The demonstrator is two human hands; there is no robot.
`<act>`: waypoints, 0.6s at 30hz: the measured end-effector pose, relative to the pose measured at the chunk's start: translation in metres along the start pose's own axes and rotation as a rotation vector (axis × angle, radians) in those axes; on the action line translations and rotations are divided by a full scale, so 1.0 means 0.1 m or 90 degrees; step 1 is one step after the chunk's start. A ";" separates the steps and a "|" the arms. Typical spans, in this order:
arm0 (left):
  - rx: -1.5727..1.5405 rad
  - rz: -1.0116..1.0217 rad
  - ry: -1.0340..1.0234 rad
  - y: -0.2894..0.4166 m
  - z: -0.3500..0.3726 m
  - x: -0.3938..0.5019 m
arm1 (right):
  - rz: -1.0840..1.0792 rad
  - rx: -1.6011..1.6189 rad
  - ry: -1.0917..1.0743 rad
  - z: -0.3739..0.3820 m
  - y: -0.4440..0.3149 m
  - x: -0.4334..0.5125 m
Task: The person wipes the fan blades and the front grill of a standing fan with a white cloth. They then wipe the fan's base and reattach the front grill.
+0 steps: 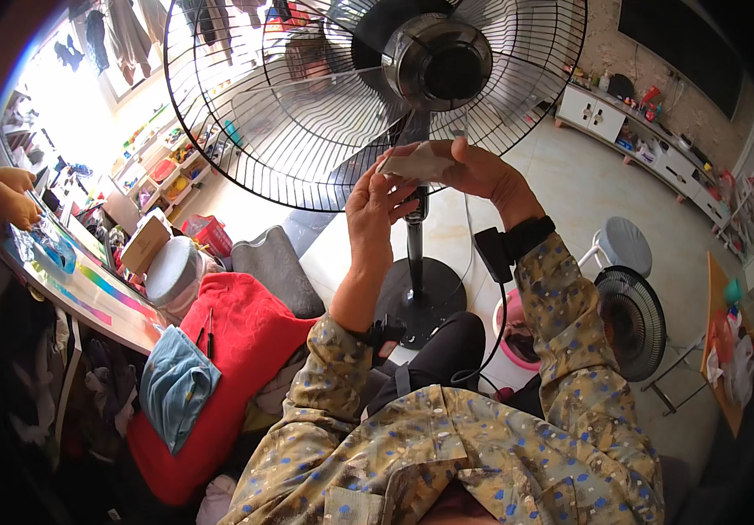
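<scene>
A piece of pale grey cloth or tissue (419,163) is held up between my hands, just before the lower part of a large pedestal fan. My right hand (485,172) grips it, palm side partly facing me. The fingers of my left hand (377,213) hold its left end. Behind them rises the fan's round black wire guard (258,190), with clear blades and a shiny motor housing (439,62) at its centre. The fan's pole (414,252) stands on a round black base (419,298) on the floor.
A red cloth (232,321) at my left carries a screwdriver (210,333) and a folded blue cloth (178,387). Another person's hand (12,200) is over the table (104,312) at far left. A smaller fan head (631,321), a stool (624,246) and a pink basin (511,354) are at right.
</scene>
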State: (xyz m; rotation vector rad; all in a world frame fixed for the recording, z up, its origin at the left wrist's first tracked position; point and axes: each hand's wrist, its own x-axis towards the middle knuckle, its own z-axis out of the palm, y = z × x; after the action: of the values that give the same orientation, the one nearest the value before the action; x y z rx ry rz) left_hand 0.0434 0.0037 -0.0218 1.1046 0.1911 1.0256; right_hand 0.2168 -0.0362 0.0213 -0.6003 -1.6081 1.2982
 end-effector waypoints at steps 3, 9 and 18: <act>0.003 -0.002 0.017 0.01 0.02 -0.01 | 0.033 0.000 0.015 0.06 0.02 -0.05; 0.036 -0.002 -0.001 0.02 0.00 -0.03 | 0.042 0.012 0.160 0.24 0.09 -0.20; -0.025 0.033 0.048 0.04 -0.05 -0.04 | 0.056 0.067 0.403 0.40 0.29 -0.61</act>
State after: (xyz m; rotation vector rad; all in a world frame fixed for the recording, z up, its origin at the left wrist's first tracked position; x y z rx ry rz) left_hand 0.0360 0.0040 -0.0223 1.0407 0.2026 1.1140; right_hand 0.2021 -0.0961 -0.0276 -0.9137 -0.9969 1.0966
